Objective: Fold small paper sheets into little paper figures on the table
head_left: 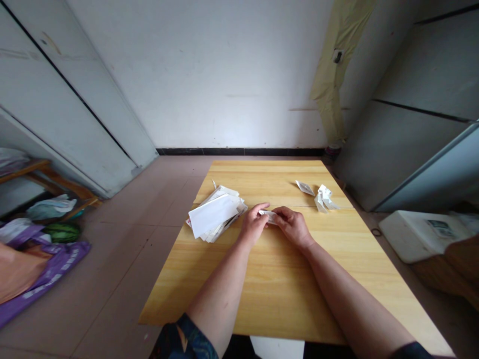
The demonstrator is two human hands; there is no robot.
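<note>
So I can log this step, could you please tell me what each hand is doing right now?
Left hand: closed, pinching a small folded white paper at one end.
Right hand: closed, pinching the same paper at its other end.

On the wooden table [277, 294], a stack of envelopes [215, 217] lies left of centre, while a crumpled paper [325, 198] and a small paper packet [305, 188] lie just beside each other toward the far right edge. A folded paper [268, 216] sits between the left hand [254, 224] and the right hand [294, 227], just right of the stack. Left of the table, on the floor, a watermelon [62, 232] lies behind a plastic bag [62, 264]. Right of the table stands a foam box [415, 234].
</note>
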